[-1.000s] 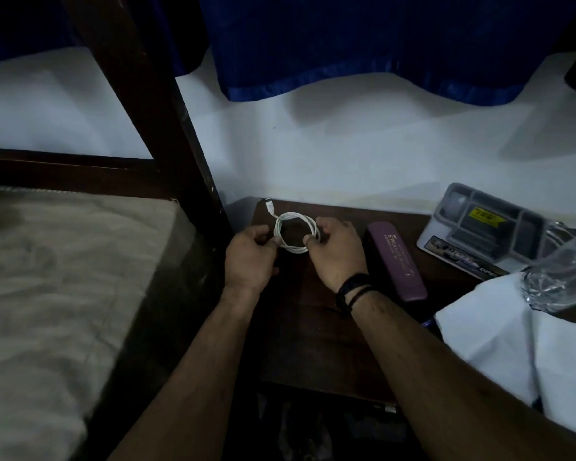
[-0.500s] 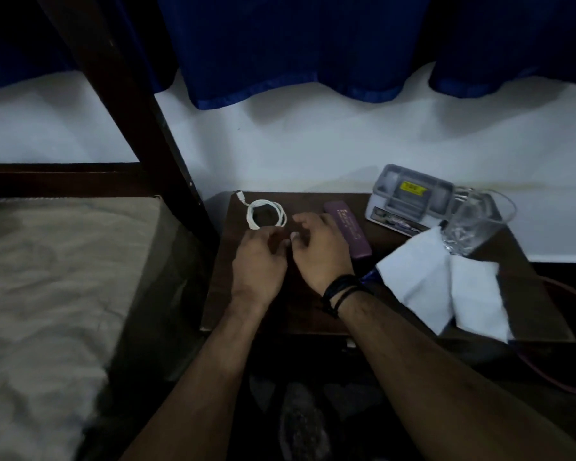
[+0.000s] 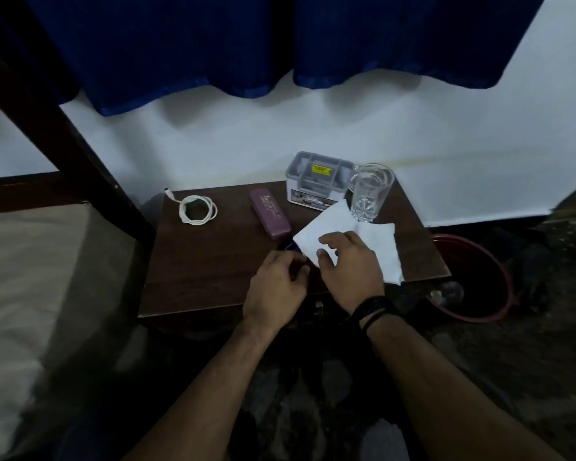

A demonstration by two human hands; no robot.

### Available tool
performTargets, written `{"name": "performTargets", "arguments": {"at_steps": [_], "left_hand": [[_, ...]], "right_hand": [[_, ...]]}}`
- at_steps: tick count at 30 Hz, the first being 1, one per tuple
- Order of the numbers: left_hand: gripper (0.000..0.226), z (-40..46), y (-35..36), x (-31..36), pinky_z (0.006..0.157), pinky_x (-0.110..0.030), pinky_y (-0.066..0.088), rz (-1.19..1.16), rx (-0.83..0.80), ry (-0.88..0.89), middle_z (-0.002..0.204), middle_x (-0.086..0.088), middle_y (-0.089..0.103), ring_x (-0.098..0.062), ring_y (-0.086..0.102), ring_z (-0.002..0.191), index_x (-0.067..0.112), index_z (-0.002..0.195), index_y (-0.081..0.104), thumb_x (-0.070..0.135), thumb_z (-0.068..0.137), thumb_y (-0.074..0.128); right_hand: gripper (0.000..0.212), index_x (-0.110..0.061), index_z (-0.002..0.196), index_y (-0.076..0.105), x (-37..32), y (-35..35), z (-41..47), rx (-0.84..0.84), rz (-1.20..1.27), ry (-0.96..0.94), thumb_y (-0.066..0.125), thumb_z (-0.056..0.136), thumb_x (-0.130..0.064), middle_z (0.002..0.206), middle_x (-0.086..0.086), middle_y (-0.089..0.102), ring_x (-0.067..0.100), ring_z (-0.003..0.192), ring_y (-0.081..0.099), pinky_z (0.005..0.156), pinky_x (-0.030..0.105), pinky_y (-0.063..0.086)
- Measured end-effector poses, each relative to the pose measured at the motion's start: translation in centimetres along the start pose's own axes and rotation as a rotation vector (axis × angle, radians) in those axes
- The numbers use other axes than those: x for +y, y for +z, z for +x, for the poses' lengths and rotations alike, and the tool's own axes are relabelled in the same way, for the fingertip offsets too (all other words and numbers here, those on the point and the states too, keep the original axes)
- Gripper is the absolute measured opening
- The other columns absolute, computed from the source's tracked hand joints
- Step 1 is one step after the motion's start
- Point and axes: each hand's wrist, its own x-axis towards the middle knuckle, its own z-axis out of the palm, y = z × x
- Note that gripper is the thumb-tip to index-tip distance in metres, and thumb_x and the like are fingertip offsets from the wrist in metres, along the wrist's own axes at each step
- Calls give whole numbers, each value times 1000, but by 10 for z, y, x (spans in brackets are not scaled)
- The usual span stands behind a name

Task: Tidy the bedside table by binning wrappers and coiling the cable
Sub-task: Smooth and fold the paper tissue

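Observation:
The white cable (image 3: 197,209) lies coiled in a loop at the back left of the dark wooden bedside table (image 3: 213,261), its plug pointing to the back corner. A white tissue sheet (image 3: 373,241) lies at the table's right side. My right hand (image 3: 350,264) rests on the tissue's left part, fingers spread over it. My left hand (image 3: 275,289) hovers just left of it near the front edge, fingers curled, beside a small blue item (image 3: 291,246) peeking out from under the tissue. Neither hand touches the cable.
A purple case (image 3: 270,213) lies mid-table. A grey organiser box (image 3: 316,181) and a clear glass (image 3: 369,191) stand at the back right. A red bin (image 3: 476,277) sits on the floor to the right. The bed (image 3: 30,294) and its dark post (image 3: 70,141) are left.
Both hands let go of the coiled cable, left it at the back left of the table, and moved right and nearer to the tissue. The view has pulled back.

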Motion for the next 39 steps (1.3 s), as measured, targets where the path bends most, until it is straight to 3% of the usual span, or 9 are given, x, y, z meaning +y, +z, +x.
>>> {"name": "performTargets", "arguments": {"at_steps": [6,11,18,23,30,33,39], "left_hand": [[31,31,35,30,93,-37,53,125,-125,104,128,3,57,-21,69,100,26,123,66,35,94,64],[40,51,78,61,100,-43,49,254,-271,317,132,-2,54,-27,55,119,20,130,63,37,95,65],[56,64,117,74,89,-48,48,427,-391,414,131,-3,54,-28,50,113,25,134,58,58,89,64],[45,61,123,68,95,-48,49,421,-446,399,133,1,55,-26,51,116,31,132,63,53,92,63],[26,63,121,68,83,-45,55,359,-390,426,118,-1,64,-29,62,106,29,116,72,36,100,52],[23,64,117,66,84,-40,55,244,-311,359,110,-2,70,-28,67,99,22,111,71,32,98,56],[15,74,95,55,81,-35,56,-139,-58,-65,87,4,71,-22,70,84,21,99,66,34,96,62]], "right_hand": [[35,-21,122,66,64,-25,35,-63,-115,160,67,88,-31,123,10,63,35,112,62,95,43,50],[38,-19,125,64,113,-47,67,-195,-151,312,67,89,-32,128,10,63,31,119,59,99,40,47],[40,-14,128,65,128,-48,84,-312,-87,346,68,89,-21,135,9,63,29,125,57,106,35,44],[29,-19,118,68,132,-48,87,-244,2,361,65,89,-22,128,6,66,27,119,60,103,34,46],[21,-18,109,72,127,-55,87,-102,133,372,68,89,-24,118,4,72,25,113,63,99,33,48],[18,-20,104,73,125,-55,89,-36,191,394,68,88,-25,117,4,73,25,113,64,101,35,49],[17,-20,104,72,121,-54,90,-28,219,377,68,89,-26,115,5,73,27,112,64,100,36,49]]}}
